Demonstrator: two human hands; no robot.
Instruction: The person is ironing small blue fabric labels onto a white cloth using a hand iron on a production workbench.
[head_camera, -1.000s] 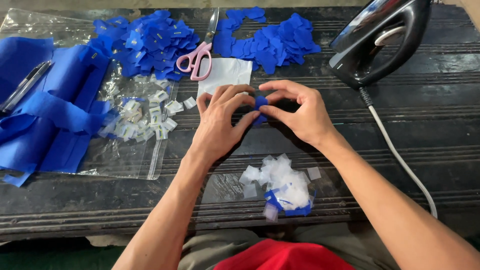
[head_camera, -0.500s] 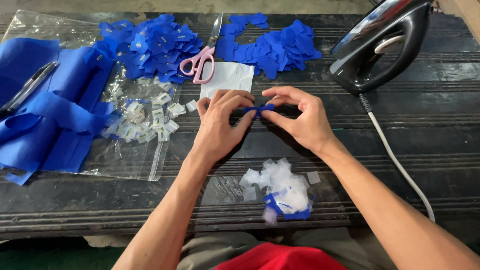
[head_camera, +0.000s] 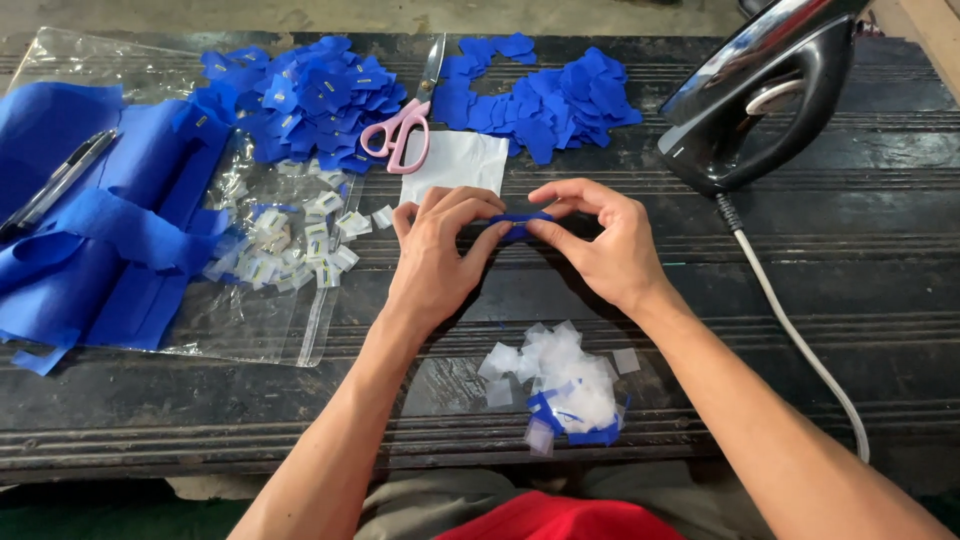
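Small fabric piece (head_camera: 518, 224): royal blue. Cut fabric heaps (head_camera: 300, 100): same blue, some with pale tags. Scissors (head_camera: 400, 130): pink handles, silver blades. Iron (head_camera: 760, 95): glossy black, white cord (head_camera: 800, 340). Scrap pile (head_camera: 560, 385): translucent white, blue bits. Counter (head_camera: 850, 250): dark, ridged.

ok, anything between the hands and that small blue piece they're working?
Nothing visible. The left hand and right hand already pinch the small blue piece between their fingertips, above the table. The scissors and white sheet lie behind, apart.
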